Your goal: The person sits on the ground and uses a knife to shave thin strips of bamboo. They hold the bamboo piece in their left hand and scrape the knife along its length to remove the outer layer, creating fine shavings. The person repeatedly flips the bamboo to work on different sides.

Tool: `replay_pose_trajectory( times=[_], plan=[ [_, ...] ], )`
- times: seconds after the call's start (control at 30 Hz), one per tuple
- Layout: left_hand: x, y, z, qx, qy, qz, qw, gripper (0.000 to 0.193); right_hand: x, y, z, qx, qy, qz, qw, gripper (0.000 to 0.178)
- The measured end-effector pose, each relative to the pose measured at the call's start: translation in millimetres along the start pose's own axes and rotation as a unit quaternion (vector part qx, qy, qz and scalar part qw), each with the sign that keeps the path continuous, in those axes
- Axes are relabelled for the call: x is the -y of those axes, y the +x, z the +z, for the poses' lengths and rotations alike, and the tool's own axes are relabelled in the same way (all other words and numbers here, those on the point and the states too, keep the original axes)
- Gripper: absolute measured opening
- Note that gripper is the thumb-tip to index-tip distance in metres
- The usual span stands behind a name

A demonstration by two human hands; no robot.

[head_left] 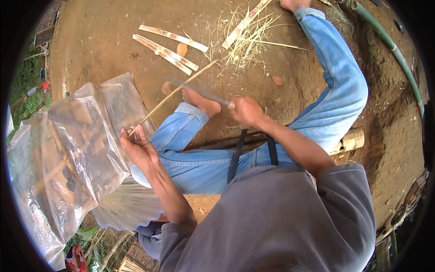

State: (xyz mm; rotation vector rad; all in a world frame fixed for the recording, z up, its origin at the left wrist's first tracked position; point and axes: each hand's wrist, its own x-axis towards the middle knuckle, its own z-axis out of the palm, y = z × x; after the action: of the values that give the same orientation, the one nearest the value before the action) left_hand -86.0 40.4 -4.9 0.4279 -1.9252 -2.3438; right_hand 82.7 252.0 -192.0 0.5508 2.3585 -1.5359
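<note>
Far left: crinkled clear plastic sheet [90, 106] draped over things too hazy to name. Just right of it, left hand [141, 150], thumb and fingers clamped on the near end of a thin, straight, tan wood-like strip [158, 108]. Strip sits up off the brown dirt ground [104, 50], long axis slanting from the left hand away and to the right, far end free. Beyond it on the ground: pale flat split strips with brown patches [170, 37], with a rounded brown object [182, 49] among them, kind unclear.

Centre: bare foot [202, 103] below the tan strip's free half. Long grey-bladed knife [208, 94], blade motion-blurred, points left from the right hand and crosses the strip's line past its middle; contact or small gap, cannot tell. Right hand [247, 111] has its fingers wrapped together round the handle. Key relation: strip lies ahead and left of the right hand, blade at a steep angle to its long axis; left hand is on the strip itself, so nearer.

Right of that: loose heap of thin straw-coloured shavings [247, 53], then blue denim trouser leg [337, 97], cut bamboo section [352, 140], long green bamboo pole [390, 43] at far right.
</note>
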Motion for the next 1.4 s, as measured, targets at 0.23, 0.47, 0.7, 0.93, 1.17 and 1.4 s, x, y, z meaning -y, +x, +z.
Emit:
replay_pose_trajectory(
  times=[0.23,0.47,0.7,0.93,1.17,1.4],
  plan=[
    [2,7,-12,-0.007,0.017,0.008,1.000,0.019,-17,12,9,-0.011,-0.003,0.001,1.000,0.024],
    [-3,11,4,0.026,0.031,0.020,0.999,0.029,-95,63,-16,-0.002,-0.044,0.215,0.976,0.040],
    [1,11,-6,0.067,0.294,0.166,0.939,0.033,-7,17,-12,0.001,0.042,0.028,0.999,0.024],
    [7,1,1,0.073,0.305,0.215,0.925,0.031,20,8,0,-0.013,0.037,-0.046,0.998,0.018],
    [10,-2,3,0.055,0.300,0.209,0.929,0.031,15,8,11,-0.015,0.019,-0.038,0.999,0.016],
    [8,-1,3,0.048,0.313,0.214,0.924,0.034,-7,18,11,-0.037,0.005,0.008,0.999,0.018]
  ],
)
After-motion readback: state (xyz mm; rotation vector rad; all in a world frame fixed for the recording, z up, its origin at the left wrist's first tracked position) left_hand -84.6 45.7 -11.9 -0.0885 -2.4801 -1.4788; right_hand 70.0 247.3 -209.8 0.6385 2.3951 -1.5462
